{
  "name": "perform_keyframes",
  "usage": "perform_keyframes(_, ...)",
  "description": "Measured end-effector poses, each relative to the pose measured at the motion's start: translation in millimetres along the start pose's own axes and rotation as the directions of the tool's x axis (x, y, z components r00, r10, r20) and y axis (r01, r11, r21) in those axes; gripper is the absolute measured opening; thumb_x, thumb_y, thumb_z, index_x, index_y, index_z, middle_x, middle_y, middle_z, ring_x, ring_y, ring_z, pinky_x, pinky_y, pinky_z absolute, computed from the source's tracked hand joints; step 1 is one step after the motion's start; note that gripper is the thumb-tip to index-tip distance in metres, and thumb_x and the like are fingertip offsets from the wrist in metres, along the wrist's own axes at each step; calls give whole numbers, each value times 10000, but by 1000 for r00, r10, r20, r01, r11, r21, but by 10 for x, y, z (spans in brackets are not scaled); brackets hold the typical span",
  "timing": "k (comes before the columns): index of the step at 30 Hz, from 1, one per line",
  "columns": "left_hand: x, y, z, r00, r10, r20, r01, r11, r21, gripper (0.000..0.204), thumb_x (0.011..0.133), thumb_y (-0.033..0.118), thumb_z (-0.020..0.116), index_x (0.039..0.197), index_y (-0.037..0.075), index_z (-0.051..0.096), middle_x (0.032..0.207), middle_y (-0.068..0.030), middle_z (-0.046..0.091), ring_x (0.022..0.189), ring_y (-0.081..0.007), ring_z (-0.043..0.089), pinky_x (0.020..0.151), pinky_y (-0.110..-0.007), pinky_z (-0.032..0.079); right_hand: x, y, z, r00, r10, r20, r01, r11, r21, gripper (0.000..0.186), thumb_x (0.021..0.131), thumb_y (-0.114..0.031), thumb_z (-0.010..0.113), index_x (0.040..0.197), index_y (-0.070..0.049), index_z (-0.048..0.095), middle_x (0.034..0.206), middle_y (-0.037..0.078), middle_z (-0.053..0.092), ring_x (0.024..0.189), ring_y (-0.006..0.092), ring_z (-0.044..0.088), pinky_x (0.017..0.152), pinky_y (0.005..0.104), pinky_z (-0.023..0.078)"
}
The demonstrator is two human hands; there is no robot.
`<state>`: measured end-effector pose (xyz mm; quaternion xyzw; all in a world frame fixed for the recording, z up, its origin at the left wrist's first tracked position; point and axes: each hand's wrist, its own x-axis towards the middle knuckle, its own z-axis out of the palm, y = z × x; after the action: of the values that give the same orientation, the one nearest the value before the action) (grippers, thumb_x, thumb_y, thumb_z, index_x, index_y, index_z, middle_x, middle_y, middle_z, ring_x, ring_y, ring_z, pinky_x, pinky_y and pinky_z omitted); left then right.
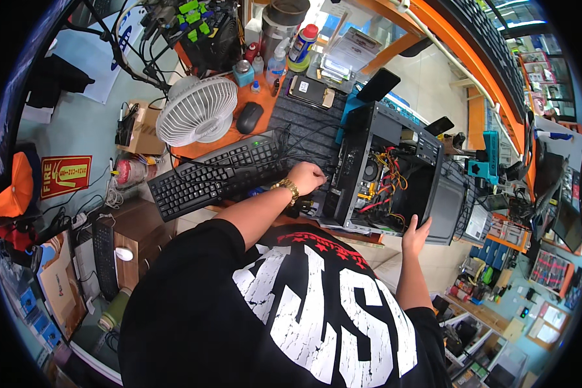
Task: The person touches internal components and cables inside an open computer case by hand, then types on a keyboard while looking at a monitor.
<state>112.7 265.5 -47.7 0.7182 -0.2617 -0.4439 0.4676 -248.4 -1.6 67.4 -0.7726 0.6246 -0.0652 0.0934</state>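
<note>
An open black computer case [385, 139] stands on a dark grey mat [291, 113], its board, fan and red and yellow wires exposed. My left hand [307, 178] is pinched at the rear of the case, among black cables; what is between the fingertips is too small to make out. My right hand [415, 236] grips the lower right edge of the case. A black keyboard [200, 184] with cables across it lies left of my left hand. A black mouse [249, 118] rests above the keyboard.
A white fan [191, 110] stands at the left, near bottles [277, 61] and a spray can [302, 45]. Phones [310, 92] lie behind the case. An orange shelf frame [462, 55] borders the upper right. A small wooden cabinet [145, 233] is at lower left.
</note>
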Motion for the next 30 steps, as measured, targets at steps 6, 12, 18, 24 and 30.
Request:
perform_keyframes(6, 148, -212, 265, 973, -226, -37, 184, 868, -461, 185, 1017, 121, 824, 1136, -17, 858, 882, -88, 841, 781, -144, 802, 672, -322, 626, 52, -9, 16, 999, -33, -10, 33, 999, 7, 906, 1156, -643, 575, 1789, -39, 341, 1632, 400, 536, 1517, 570, 529, 1278, 566, 423)
perform_keyframes(12, 141, -64, 397, 957, -101, -273, 5, 942, -334, 187, 1009, 128, 831, 1129, -13, 855, 919, -111, 857, 796, -167, 813, 747, -344, 656, -4, -46, -2, 999, -35, -17, 36, 999, 28, 905, 1158, -636, 577, 1779, -17, 353, 1645, 394, 531, 1522, 566, 527, 1279, 562, 424)
perform_keyframes(18, 237, 109, 431, 900, 43, -434, -60, 998, -25, 182, 915, 195, 915, 1038, 65, 882, 1000, -157, 867, 908, -332, 847, 850, -443, 667, -19, -91, -22, 1000, -8, -1, 8, 1000, 29, 909, 1158, -637, 579, 1778, -12, 354, 1665, 386, 522, 1539, 559, 517, 1287, 559, 416)
perform_keyframes(24, 368, 85, 542, 872, 79, -483, -51, 996, 71, 149, 889, 172, 919, 958, 44, 887, 923, -183, 848, 879, -347, 845, 848, -434, 668, -8, -115, -44, 1000, -17, 0, 16, 999, 40, 904, 1158, -627, 586, 1774, -6, 360, 1659, 385, 530, 1540, 559, 519, 1289, 558, 415)
perform_keyframes(30, 377, 192, 550, 899, 19, -438, 9, 998, 61, 151, 893, 181, 905, 976, 55, 902, 941, -190, 849, 900, -353, 845, 874, -449, 669, -33, -89, -61, 1000, 3, 18, -4, 999, 50, 891, 1164, -602, 571, 1787, -13, 328, 1672, 392, 494, 1535, 574, 507, 1288, 577, 419)
